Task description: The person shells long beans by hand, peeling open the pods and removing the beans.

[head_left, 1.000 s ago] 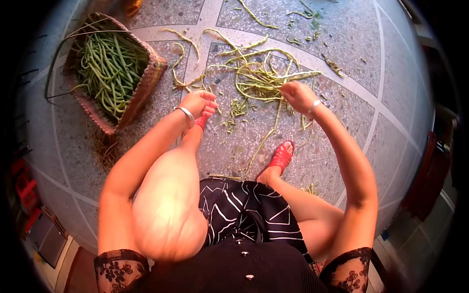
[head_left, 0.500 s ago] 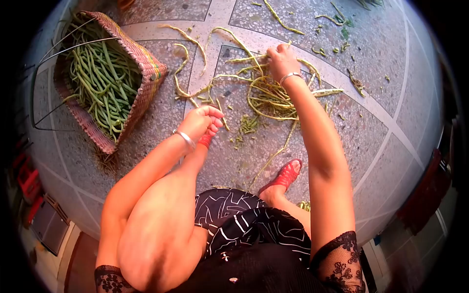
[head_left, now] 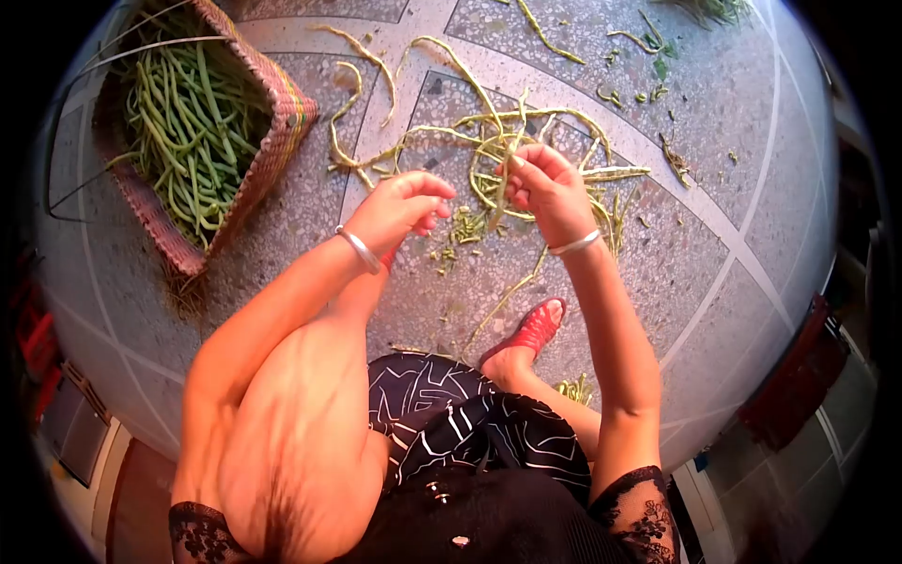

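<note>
Pinched between the thumb and fingers of my right hand [head_left: 554, 197] is a yellowish-green long bean [head_left: 507, 174], held upright above the bean pile. Beneath and around that hand, a loose tangle of pale long beans [head_left: 587, 117] lies on the floor. My left hand [head_left: 399, 211] hovers to the left, fingers loosely bent and slightly apart, with nothing visible in them. Short broken bean pieces [head_left: 465, 228] are scattered on the floor between the two hands.
A woven basket [head_left: 272, 141] with a wire handle stands tilted at the left, full of green long beans [head_left: 193, 141]. Stray beans [head_left: 550, 38] and scraps [head_left: 675, 162] lie farther out on the speckled floor [head_left: 752, 122]. A red sandal [head_left: 536, 329] is on my foot.
My right hand has come back from the far side of the pile toward me, lifting a bean. My left hand has shifted slightly right, its fingers looser. The view has moved a little.
</note>
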Action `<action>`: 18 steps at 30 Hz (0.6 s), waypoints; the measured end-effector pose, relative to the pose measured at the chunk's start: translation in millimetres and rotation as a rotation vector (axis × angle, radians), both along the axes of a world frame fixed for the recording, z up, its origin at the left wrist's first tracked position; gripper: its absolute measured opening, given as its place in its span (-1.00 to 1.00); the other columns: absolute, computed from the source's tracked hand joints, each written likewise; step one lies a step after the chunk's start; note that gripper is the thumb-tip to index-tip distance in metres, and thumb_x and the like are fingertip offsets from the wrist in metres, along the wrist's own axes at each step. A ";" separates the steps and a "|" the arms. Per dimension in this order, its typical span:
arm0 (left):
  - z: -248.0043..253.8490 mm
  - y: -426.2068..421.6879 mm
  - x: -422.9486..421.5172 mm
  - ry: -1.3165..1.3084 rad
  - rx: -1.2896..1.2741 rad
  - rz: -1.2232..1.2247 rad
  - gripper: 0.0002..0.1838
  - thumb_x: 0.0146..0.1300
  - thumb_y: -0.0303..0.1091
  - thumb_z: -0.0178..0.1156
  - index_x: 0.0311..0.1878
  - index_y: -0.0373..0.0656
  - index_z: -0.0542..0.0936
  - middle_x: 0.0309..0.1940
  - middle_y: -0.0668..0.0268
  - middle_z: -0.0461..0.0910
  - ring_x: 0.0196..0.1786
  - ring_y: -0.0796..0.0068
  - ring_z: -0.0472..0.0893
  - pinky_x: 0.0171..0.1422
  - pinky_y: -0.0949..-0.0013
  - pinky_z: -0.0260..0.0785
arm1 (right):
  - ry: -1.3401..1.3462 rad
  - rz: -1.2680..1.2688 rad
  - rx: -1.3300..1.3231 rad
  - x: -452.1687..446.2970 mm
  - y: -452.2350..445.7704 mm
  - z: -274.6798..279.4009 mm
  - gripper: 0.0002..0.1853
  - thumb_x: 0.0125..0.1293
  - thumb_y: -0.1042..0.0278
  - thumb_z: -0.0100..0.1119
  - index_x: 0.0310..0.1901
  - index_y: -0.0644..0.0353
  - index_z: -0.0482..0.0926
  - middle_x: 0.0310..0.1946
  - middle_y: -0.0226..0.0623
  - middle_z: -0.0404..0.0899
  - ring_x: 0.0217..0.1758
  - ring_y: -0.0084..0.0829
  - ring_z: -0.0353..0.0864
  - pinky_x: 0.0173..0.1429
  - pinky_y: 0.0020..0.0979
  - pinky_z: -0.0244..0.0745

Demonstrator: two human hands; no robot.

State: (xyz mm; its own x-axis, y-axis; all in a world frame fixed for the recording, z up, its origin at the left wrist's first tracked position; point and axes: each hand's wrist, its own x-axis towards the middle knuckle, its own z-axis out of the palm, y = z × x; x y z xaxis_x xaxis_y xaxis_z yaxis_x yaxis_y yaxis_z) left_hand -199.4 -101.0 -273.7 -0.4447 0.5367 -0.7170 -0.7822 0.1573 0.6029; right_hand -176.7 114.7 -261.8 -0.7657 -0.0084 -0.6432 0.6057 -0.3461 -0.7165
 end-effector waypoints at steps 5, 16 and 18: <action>17.3 5.1 9.6 0.043 0.132 -0.084 -0.76 0.20 -0.23 0.09 -0.18 -0.18 0.51 -0.42 0.47 0.49 -0.44 0.76 0.39 -0.37 0.66 0.26 | 0.008 -0.179 -0.220 25.1 -37.4 12.7 -0.87 0.23 0.36 0.08 -0.26 0.23 0.43 -0.33 -0.23 0.55 -0.44 -0.60 0.47 -0.39 -0.64 0.34; 18.5 -7.3 23.9 0.074 0.206 -0.135 -0.82 0.19 -0.25 0.10 -0.36 -0.15 0.56 -0.61 0.54 0.42 -0.56 0.80 0.31 -0.50 0.68 0.13 | 0.018 -0.121 -0.188 59.3 -57.6 19.4 -0.82 0.22 0.37 0.09 -0.21 0.27 0.52 -0.42 -0.41 0.53 -0.44 -0.66 0.44 -0.42 -0.66 0.29; 16.4 -8.0 26.3 0.071 0.220 -0.154 -0.81 0.19 -0.22 0.10 -0.37 -0.14 0.55 -0.61 0.53 0.42 -0.56 0.80 0.32 -0.49 0.68 0.14 | 0.047 -0.117 -0.170 61.4 -59.6 22.1 -0.83 0.22 0.36 0.10 -0.25 0.28 0.54 -0.47 -0.44 0.52 -0.47 -0.69 0.41 -0.43 -0.67 0.27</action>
State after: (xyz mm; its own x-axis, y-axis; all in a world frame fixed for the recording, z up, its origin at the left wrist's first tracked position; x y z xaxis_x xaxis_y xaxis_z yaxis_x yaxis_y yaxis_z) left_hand -173.1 -109.1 -257.3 -0.3910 0.7413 -0.5455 -0.7134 0.1304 0.6885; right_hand -115.3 55.1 -239.8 -0.7969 -0.0235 -0.6036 0.5217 -0.5305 -0.6681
